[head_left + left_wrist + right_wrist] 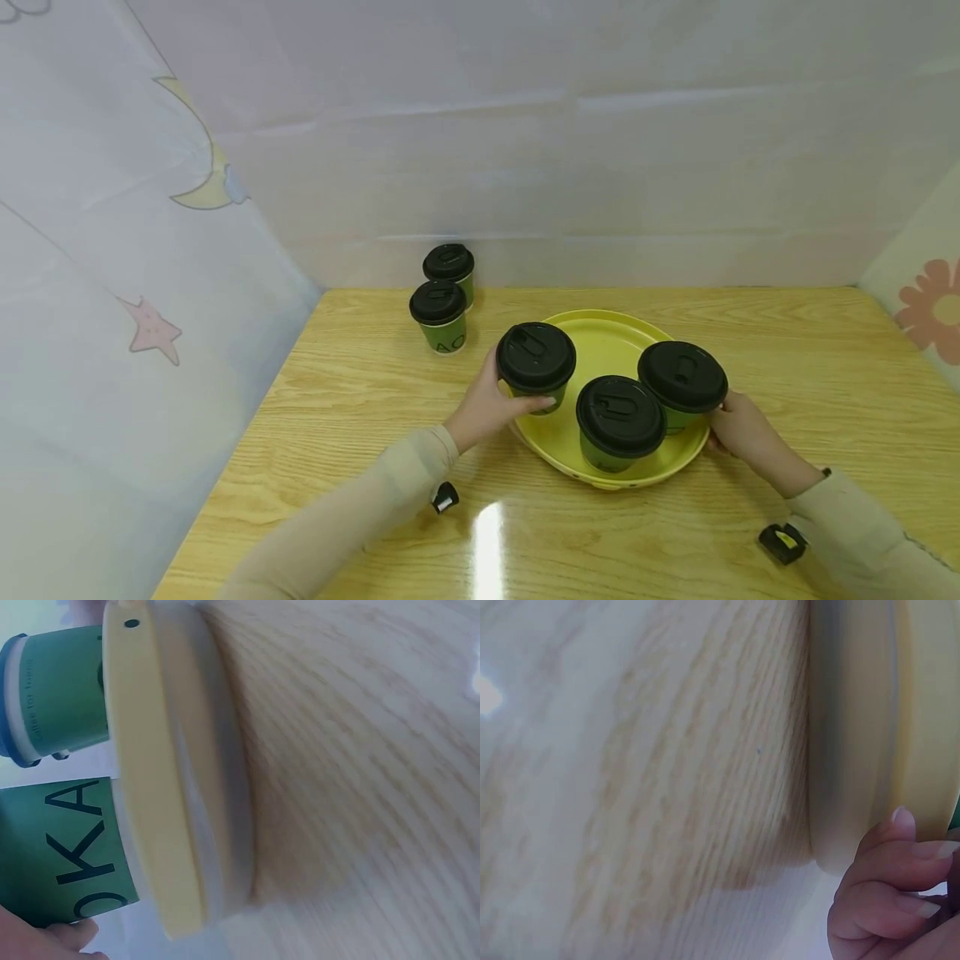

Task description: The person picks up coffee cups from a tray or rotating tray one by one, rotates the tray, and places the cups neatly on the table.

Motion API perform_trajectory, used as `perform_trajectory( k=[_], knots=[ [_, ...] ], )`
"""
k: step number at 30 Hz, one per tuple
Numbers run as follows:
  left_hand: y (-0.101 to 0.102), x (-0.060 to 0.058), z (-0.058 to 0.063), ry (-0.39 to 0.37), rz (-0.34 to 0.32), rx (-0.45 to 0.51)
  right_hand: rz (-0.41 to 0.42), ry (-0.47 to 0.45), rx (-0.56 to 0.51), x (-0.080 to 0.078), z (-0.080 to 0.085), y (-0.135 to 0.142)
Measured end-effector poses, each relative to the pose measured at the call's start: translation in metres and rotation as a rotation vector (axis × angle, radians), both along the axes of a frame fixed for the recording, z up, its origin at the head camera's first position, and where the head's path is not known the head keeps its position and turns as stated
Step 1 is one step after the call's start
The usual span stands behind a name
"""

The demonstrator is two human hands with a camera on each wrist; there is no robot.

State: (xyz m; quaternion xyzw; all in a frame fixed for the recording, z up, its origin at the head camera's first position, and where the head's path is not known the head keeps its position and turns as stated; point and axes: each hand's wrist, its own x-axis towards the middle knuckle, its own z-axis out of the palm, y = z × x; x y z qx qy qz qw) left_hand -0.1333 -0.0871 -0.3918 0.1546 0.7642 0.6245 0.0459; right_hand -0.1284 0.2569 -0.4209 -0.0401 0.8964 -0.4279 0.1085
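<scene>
Five green cups [621, 421]: two stood near the worktop [352, 417] rear edge; left hand [487, 404] gripped an "OKA"-lettered cup [45, 847]; right hand [742, 429] gripped the yellow tray [607, 342].

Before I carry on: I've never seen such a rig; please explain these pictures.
There's no machine, just a person's bare left hand and right hand. The wide picture comes from a head-worn camera; the close ones come from cameras on each wrist. On the wooden table sits a yellow tray with a front cup and right cup. Farther left stand a near cup and, partly hidden behind it, a back cup. The left hand holds a fifth lidded cup at the tray's left side; whether it rests there, I can't tell. The right hand's fingers curl at the tray's right rim.
</scene>
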Motion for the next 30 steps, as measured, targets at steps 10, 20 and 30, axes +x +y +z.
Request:
perform_trajectory(
  k=[10, 20, 30],
  knots=[
    [-0.004, 0.006, 0.015, 0.047, 0.055, 0.034, 0.003, 0.022, 0.006, 0.000, -0.001, 0.000],
    [-0.016, 0.007, 0.021, 0.079, 0.075, 0.028, 0.008, 0.014, -0.001, 0.000, -0.001, 0.000],
    [-0.031, 0.009, 0.018, 0.093, 0.155, 0.045, 0.013, 0.021, 0.008, -0.001, -0.003, 0.001]
  ],
)
